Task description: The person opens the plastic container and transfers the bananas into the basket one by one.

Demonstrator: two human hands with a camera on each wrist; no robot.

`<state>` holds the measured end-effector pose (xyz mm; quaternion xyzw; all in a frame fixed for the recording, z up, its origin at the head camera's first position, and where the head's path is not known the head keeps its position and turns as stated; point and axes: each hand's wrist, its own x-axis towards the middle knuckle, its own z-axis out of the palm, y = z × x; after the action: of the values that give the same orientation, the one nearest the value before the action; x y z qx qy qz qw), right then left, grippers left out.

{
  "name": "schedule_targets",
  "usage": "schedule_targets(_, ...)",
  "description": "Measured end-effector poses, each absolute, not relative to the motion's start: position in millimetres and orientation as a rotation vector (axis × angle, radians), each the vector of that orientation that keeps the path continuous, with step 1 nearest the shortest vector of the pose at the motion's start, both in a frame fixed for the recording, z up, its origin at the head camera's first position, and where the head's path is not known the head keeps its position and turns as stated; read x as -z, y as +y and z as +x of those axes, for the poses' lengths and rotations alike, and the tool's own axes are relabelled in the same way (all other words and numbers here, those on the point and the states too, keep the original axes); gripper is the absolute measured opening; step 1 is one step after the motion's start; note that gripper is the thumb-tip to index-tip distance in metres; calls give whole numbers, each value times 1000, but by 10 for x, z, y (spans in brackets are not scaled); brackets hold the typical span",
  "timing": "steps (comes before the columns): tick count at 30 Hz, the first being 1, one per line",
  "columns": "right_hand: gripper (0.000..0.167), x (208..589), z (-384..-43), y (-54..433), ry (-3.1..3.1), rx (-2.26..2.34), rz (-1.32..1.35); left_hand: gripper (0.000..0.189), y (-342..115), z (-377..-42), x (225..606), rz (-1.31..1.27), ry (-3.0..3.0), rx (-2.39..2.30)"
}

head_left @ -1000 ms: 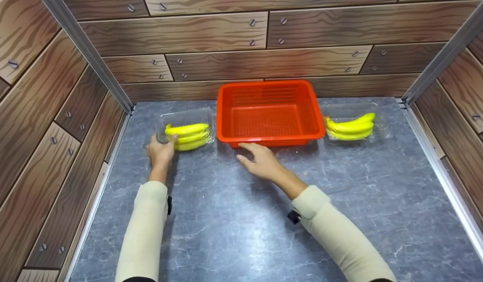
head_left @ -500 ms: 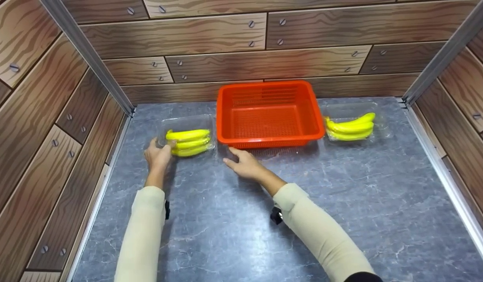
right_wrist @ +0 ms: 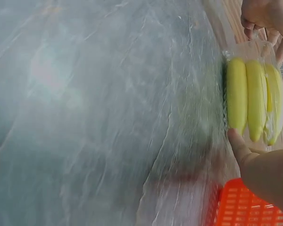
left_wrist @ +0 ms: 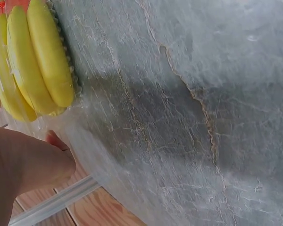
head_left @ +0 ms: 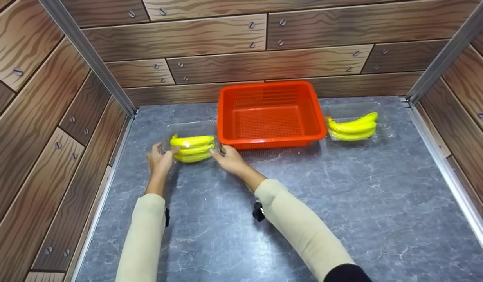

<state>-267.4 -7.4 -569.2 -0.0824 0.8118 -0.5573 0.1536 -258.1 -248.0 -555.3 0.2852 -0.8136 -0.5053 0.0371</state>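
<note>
A clear plastic box (head_left: 191, 127) with a bunch of yellow bananas (head_left: 192, 149) stands left of the red basket in the head view. At its left end my left hand (head_left: 160, 162) grips the box, thumb on the near side. My right hand (head_left: 231, 160) holds the right end, its thumb at the near corner and its other fingers partly hidden behind. The left wrist view has the bananas (left_wrist: 37, 61) at upper left, above the left hand (left_wrist: 30, 162). In the right wrist view the right thumb reaches the box beside the banana tips, and the left hand (right_wrist: 271, 21) is at the far end.
A red perforated basket (head_left: 271, 141) stands at the back middle, against the wood-patterned wall (head_left: 218, 37). Right of it is a second clear box (head_left: 384, 127) with bananas (head_left: 351, 130). Metal rails edge the grey marbled tabletop (head_left: 343, 203) at both sides.
The left box of bananas has come a little toward me and to the right with my left hand. My right hand has moved left from the basket's front to the box's right end.
</note>
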Motion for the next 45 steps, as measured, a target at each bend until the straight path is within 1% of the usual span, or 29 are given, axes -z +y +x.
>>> schedule_targets(6,73,5722,-2738,-175,2340,1633,-148,78,-2486,-2566,5560,829,-2487,1593)
schedule_targets(17,78,5750,-2761,-172,2331,1591,-134,79,-2528,-2549,5550,822,-2517,1591)
schedule_targets(22,75,5743,-2760,-157,2354,1571,-166,81,-2514,-2537,5563,790,-2530,1616)
schedule_targets(31,74,5739,-2747,-131,2341,1590,-214,77,-2491,-2507,5660,736,-2372,1715)
schedule_targets(40,76,5762,-2712,-132,2322,1596,-168,66,-2495,-2455,5671,758,-2349,1702)
schedule_targets(45,75,5775,-2669,-132,2335,1592,-163,65,-2507,-2412,5676,754,-2349,1696)
